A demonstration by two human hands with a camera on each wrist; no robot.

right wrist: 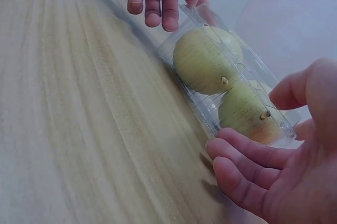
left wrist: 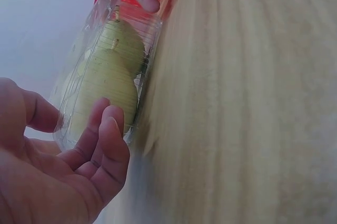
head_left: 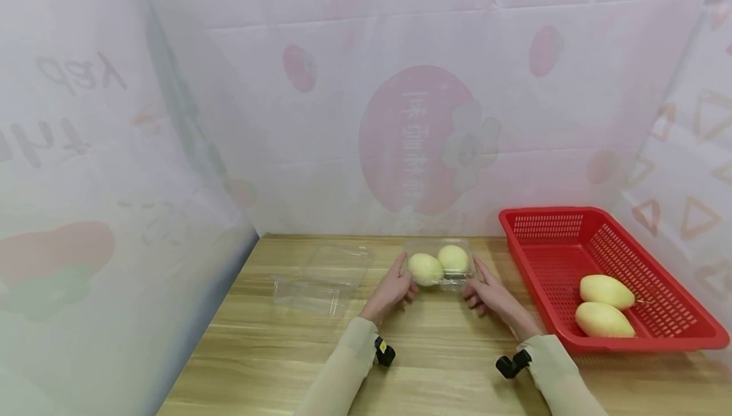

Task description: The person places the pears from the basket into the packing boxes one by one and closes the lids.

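Observation:
Two pale yellow-green pears (head_left: 426,269) lie side by side inside a clear plastic box (right wrist: 202,109) near the back of the table. My left hand (head_left: 392,286) grips the box's left end, thumb at the upper rim. In the left wrist view, the curled fingers (left wrist: 112,142) of that hand are by the box's near side. At the opposite end my right hand (head_left: 493,296) holds the box between thumb and fingers. The right wrist view shows the stems of both pears through the plastic, and ridges run along the box's walls.
To the right stands a red perforated basket (head_left: 537,289) with two more pears (head_left: 606,291) in it. Another clear plastic container (head_left: 309,295) sits opened out on the wooden table (head_left: 257,352) at left. A printed white cloth (head_left: 320,149) hangs behind and along the sides.

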